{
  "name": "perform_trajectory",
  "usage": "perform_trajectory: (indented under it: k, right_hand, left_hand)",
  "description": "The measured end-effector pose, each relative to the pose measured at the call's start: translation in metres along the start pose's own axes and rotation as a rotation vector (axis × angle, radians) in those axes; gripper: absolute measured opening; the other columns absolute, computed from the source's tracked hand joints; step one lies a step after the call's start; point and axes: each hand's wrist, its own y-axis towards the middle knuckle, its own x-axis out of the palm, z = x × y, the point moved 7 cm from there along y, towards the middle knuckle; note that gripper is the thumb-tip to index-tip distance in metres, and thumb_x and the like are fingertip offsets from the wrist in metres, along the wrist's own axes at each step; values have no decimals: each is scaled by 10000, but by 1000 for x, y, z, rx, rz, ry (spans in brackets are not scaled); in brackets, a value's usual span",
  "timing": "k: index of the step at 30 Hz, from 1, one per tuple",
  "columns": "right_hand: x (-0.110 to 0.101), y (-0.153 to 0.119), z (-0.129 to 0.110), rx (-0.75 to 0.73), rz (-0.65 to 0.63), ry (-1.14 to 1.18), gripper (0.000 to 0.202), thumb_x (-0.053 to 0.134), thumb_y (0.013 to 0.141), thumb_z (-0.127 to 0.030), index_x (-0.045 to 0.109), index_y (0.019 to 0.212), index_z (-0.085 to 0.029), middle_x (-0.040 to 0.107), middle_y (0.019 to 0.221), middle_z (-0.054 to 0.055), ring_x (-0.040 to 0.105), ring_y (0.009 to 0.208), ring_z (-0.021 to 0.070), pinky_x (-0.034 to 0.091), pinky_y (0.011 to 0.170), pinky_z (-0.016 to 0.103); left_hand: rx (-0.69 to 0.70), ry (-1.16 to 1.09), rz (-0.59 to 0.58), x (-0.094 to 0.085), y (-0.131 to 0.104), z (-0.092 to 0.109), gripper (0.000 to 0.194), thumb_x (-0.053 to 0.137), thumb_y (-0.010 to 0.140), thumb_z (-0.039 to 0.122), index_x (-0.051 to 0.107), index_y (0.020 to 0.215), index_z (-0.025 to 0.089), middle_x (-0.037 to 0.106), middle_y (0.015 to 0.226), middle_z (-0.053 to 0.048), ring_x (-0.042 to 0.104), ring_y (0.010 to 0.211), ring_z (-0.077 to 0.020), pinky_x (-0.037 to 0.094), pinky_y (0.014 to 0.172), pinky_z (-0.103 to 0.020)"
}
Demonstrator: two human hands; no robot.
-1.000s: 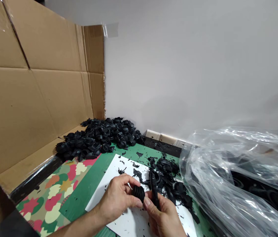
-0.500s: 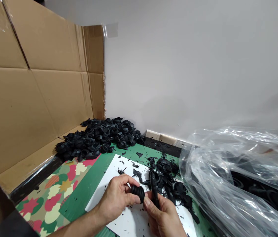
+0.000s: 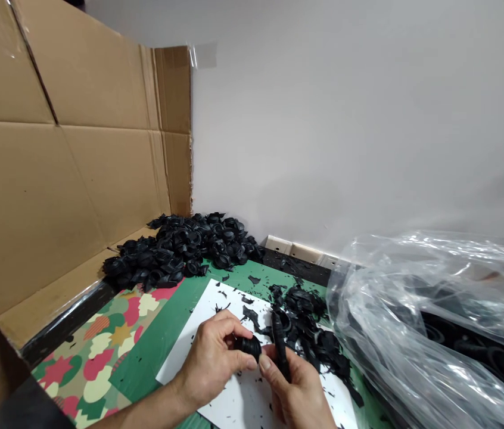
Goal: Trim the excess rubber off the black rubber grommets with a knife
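Observation:
My left hand [image 3: 211, 357] pinches a small black ribbed rubber piece [image 3: 250, 346] between thumb and fingers, above a white sheet [image 3: 189, 351]. Close on its right, my right hand [image 3: 294, 384] is closed around a black pen-shaped tool [image 3: 280, 339] that points up and away. The right thumb and a fingertip meet at the right edge of the ribbed piece. Whether the tool has a blade cannot be made out. Black rubber scraps [image 3: 308, 316] lie heaped just beyond the right hand, and small shavings dot the sheet.
A large pile of black ribbed rubber parts [image 3: 189, 244] lies against a cardboard wall [image 3: 100, 167] at the back left. A clear plastic bag [image 3: 381, 310] with black parts fills the right side. Patterned paper [image 3: 104, 351] and a green mat [image 3: 145, 357] cover the table. Power sockets [image 3: 303, 252] line the wall.
The ribbed piece has turned slightly in my left hand. Both hands stay in nearly the same place, and the tool remains in the right hand.

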Motion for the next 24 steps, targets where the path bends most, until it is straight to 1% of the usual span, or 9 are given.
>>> perform_trajectory:
  k: [2, 4, 9, 16, 20, 24]
  right_hand:
    - [-5, -3, -10, -70, 71, -101, 289, 666, 664, -470, 652, 669, -181, 637, 626, 18, 559, 629, 195, 414, 609, 283]
    - [-5, -6, -16, -107, 93, -171, 276, 620, 692, -458, 661, 691, -185, 653, 649, 19, 560, 640, 202, 412, 641, 291]
    - [3, -8, -11, -128, 37, -163, 310, 591, 711, -497, 630, 660, -194, 631, 616, 18, 550, 628, 214, 396, 608, 291]
    - [8, -3, -6, -51, -53, -153, 343, 587, 700, -504, 632, 653, -168, 637, 611, 29, 529, 626, 214, 368, 611, 298]
    - [9, -3, -9, -42, -86, -177, 343, 582, 691, -495, 629, 642, -159, 622, 608, 28, 513, 625, 210, 360, 605, 294]
    - [10, -5, -18, -68, -75, -219, 314, 548, 711, -463, 608, 638, -164, 619, 606, 22, 527, 619, 205, 369, 602, 283]
  left_hand:
    - [24, 44, 9, -1, -2, 1, 221, 720, 500, 24, 723, 673, 161, 573, 749, -2, 531, 671, -156, 383, 563, -239]
    - [60, 102, 22, -2, -3, 2, 222, 717, 512, 17, 721, 679, 164, 575, 753, -5, 533, 684, -162, 387, 577, -244]
    - [177, 276, 31, -1, -6, 8, 237, 695, 556, -8, 714, 712, 169, 578, 758, -3, 542, 694, -160, 394, 605, -246]
    - [348, 432, 31, 2, -14, 19, 241, 668, 606, -35, 686, 732, 170, 583, 770, 0, 566, 698, -145, 419, 617, -224]
    - [429, 541, 0, 6, -18, 24, 252, 604, 639, -54, 661, 760, 159, 584, 791, -15, 578, 701, -144, 438, 619, -219]
    - [503, 636, -21, 10, -21, 27, 246, 532, 661, -42, 632, 762, 159, 564, 776, -23, 571, 671, -148, 447, 591, -224]
